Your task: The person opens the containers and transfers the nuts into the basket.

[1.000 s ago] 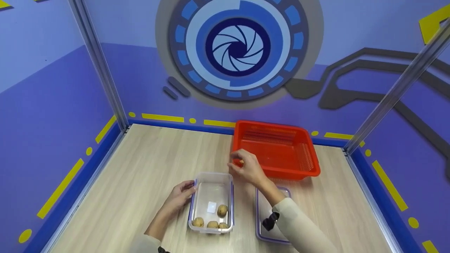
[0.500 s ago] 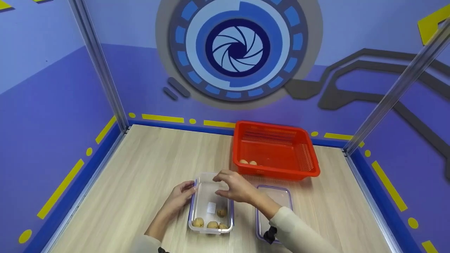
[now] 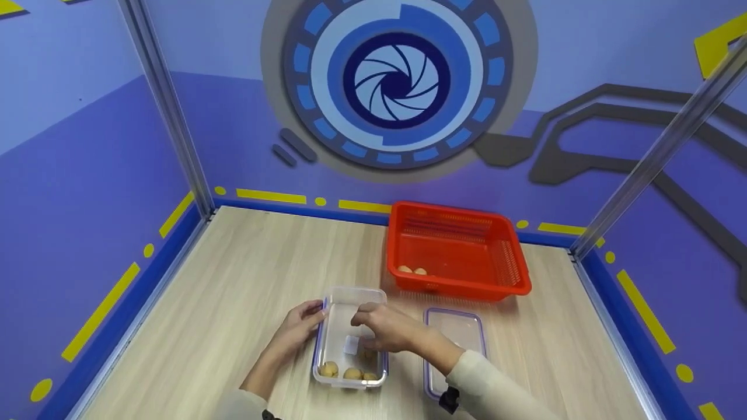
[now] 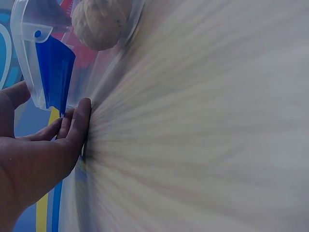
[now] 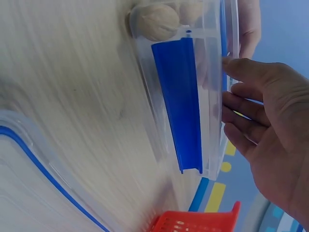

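Note:
A clear plastic food box (image 3: 338, 332) with blue clips stands lidless on the table. Several walnuts (image 3: 352, 373) lie at its near end; one is partly covered by my right hand. Against the box's left side rests my left hand (image 3: 299, 328), its thumb by the rim and its fingers fairly straight along the wall. My right hand (image 3: 388, 328) reaches in over the right rim, fingers bent slightly downward, with nothing visible between them. In the right wrist view, a walnut (image 5: 158, 22) shows through the box wall, apart from the fingers.
A red plastic basket (image 3: 458, 287) stands behind and to the right, with walnuts (image 3: 420, 271) in its near left corner. The box's clear lid (image 3: 458, 318), edged in blue, lies flat on the table under the right forearm. Printed panels (image 3: 327, 186) wall in the table.
My right hand has moved from the basket's near left corner to the box and down into it. Walnuts in the basket are now uncovered. The left hand has stayed in place.

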Demonstrator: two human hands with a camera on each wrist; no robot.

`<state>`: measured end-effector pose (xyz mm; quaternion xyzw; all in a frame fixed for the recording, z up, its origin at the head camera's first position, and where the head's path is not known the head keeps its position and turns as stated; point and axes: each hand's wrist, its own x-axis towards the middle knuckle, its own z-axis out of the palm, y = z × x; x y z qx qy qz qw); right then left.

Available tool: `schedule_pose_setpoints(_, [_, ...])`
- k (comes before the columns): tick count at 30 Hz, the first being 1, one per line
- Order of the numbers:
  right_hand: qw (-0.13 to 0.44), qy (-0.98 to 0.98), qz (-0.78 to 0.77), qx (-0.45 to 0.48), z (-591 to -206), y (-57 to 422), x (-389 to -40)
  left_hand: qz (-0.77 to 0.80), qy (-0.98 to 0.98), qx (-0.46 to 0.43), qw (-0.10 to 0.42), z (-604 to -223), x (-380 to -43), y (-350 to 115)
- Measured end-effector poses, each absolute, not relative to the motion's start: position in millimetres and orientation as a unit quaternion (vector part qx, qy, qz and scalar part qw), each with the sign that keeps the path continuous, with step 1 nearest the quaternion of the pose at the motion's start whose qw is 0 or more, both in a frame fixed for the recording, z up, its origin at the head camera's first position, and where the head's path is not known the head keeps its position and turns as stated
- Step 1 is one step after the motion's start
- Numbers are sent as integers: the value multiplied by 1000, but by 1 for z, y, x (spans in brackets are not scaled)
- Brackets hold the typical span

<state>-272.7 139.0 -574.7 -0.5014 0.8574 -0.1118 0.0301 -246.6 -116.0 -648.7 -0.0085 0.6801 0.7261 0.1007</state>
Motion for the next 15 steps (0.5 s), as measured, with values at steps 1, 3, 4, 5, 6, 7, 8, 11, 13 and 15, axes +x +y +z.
schedule_pose_setpoints(1, [30,856,-109,-504,-576,139,-272,727,679,-4,103,-649,-247,-117])
schedule_pose_setpoints(3, [30,853,-102,-510,-578,139,-272,728,678,7,106,-649,-247,-117])
schedule_pose_setpoints(4, [29,852,-99,-514,-579,139,-272,728,677,12,107,-649,-247,-118])
schedule_pose_setpoints(5, [29,850,-96,-517,-580,140,-272,729,676,18,108,-649,-247,-119])
schedule_pose_setpoints(6, [30,849,-92,-519,-582,140,-272,729,676,21,108,-649,-247,-119])
schedule_pose_setpoints(7, [30,849,-90,-521,-583,140,-272,729,676,24,108,-649,-246,-119])
schedule_pose_setpoints(8, [29,848,-86,-522,-585,140,-271,729,676,25,105,-650,-246,-119])
schedule_pose_setpoints(11, [22,848,-73,-525,-588,141,-271,730,675,19,102,-650,-246,-119])
schedule_pose_setpoints(13, [12,848,-63,-526,-590,141,-271,731,675,14,99,-650,-246,-118])
schedule_pose_setpoints(15, [5,849,-53,-526,-590,141,-270,731,676,10,96,-650,-247,-117])
